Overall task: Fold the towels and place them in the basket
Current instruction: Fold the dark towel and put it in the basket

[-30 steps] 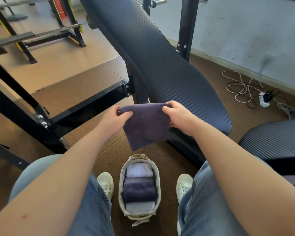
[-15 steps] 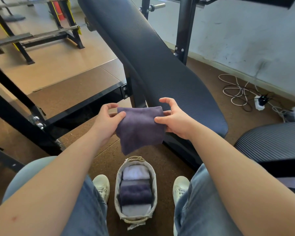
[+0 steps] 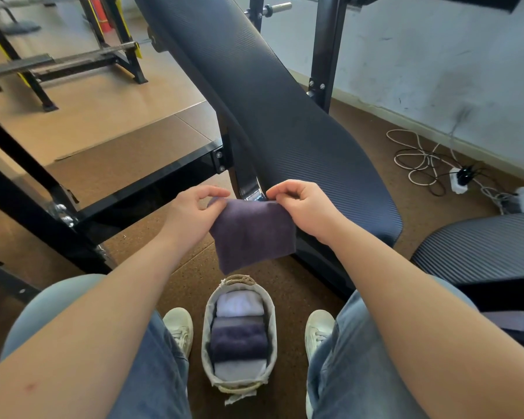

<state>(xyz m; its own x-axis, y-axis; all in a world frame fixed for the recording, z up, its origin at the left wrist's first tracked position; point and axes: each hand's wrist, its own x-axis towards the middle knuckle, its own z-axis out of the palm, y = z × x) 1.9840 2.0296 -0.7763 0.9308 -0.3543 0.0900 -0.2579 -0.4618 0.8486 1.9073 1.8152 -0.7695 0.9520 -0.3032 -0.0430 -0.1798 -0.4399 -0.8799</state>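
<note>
Half a second ago both hands held the purple towel (image 3: 251, 237) by its side edges, the right hand's fingers spread behind it. Now the left hand (image 3: 191, 214) and right hand (image 3: 304, 211) each pinch a top corner between thumb and curled fingertips. The towel hangs folded in the air, at 5 o'clock from the left hand and 7 o'clock from the right. At 6 o'clock below it, the basket (image 3: 208, 334) stands on the floor, with folded towels (image 3: 239, 340) inside.
</note>
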